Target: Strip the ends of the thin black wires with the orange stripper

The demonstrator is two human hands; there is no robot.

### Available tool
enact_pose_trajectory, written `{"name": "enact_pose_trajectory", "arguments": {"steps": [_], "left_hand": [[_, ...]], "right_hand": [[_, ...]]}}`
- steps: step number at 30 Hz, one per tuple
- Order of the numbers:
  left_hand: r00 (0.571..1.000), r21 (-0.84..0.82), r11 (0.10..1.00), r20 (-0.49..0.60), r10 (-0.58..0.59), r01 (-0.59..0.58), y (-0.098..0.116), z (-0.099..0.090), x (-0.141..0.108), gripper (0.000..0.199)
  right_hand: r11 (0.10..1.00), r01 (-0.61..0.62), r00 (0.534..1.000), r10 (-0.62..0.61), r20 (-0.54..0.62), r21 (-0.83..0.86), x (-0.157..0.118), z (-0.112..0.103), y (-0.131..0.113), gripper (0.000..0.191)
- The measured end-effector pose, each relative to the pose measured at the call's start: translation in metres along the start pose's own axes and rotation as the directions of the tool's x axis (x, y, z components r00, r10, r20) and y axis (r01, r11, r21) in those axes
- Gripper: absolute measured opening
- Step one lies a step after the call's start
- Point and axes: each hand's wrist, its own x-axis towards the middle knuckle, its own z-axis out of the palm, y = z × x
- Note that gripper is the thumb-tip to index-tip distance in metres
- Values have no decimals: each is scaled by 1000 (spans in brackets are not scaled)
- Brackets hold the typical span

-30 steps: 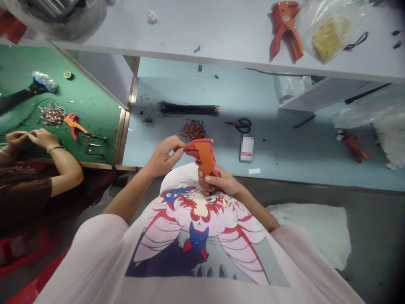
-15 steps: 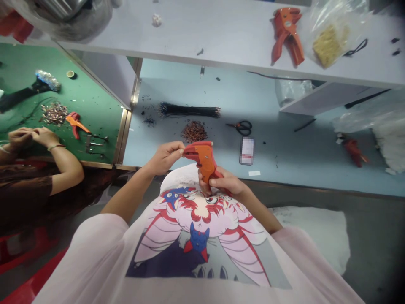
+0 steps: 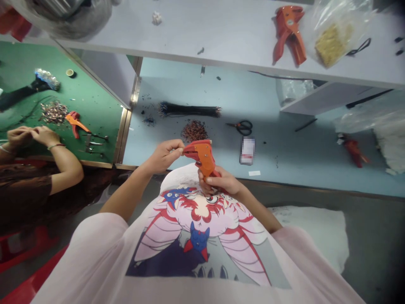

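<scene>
An orange and red automatic wire stripper (image 3: 202, 157) stands nearly upright in front of my chest. My right hand (image 3: 218, 184) is shut around its handles. My left hand (image 3: 164, 157) is at the stripper's jaw end, with its fingertips pinched together against the nose. Any thin wire between those fingertips is too small to see. The lower handles are hidden by my right fingers.
On the pale blue bench lie a bundle of black wires (image 3: 190, 109), a heap of small copper-coloured pieces (image 3: 194, 131) and black-handled scissors (image 3: 243, 127). A second orange stripper (image 3: 289, 33) rests on the shelf above. A co-worker's hands (image 3: 31, 136) work at a green mat on the left.
The view has shifted slightly. My hands and the stripper stay in almost the same position, with the stripper a little more upright.
</scene>
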Motion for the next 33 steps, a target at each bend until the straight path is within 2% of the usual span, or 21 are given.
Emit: {"name": "enact_pose_trajectory", "arguments": {"steps": [3, 6, 10, 14, 17, 19, 21, 23, 25, 27, 29, 31, 33], "left_hand": [[999, 137, 990, 8, 35, -36, 4, -3, 2, 22], [999, 159, 987, 17, 30, -32, 7, -5, 3, 22], [999, -34, 998, 19, -43, 44, 3, 0, 4, 24], [995, -298, 950, 31, -90, 95, -11, 10, 4, 27], [993, -399, 910, 35, -110, 115, -18, 16, 5, 28], [995, -405, 910, 18, -95, 94, -16, 17, 5, 29], [998, -326, 944, -32, -54, 41, -8, 16, 5, 28], [993, -157, 987, -117, 24, -43, 3, 13, 4, 26], [968, 47, 991, -213, 133, -125, 14, 10, 1, 22], [922, 224, 957, -296, 249, -187, 21, 8, -2, 17], [874, 348, 908, -333, 354, -235, 25, 7, -4, 11], [843, 433, 858, -319, 434, -277, 27, 8, -6, 7], [831, 498, 816, -287, 476, -295, 28, 9, -6, 6]], "right_hand": [[999, 10, 1000, -11, -29, -32, 0, 1, 1, 25], [998, 26, 999, -28, -39, -49, 0, 2, 1, 25], [998, 51, 998, -52, -33, -31, 0, 2, 2, 24], [998, 66, 997, -67, -32, -14, 0, 2, 4, 23], [998, 65, 997, -64, -31, 8, -1, 2, 5, 21], [997, 67, 998, -66, -23, 32, -1, 1, 5, 19], [995, 75, 997, -74, -18, 65, -1, 0, 4, 23], [991, 94, 996, -92, -21, 97, -3, -1, 3, 33], [986, 127, 992, -124, -30, 112, -5, -4, 0, 43], [981, 168, 986, -165, -39, 100, -9, -6, -3, 45], [982, 174, 985, -172, -33, 75, -13, -7, -7, 42], [988, 139, 990, -138, -23, 62, -16, -7, -10, 42], [993, 96, 995, -95, -14, 63, -17, -5, -11, 42]]}}
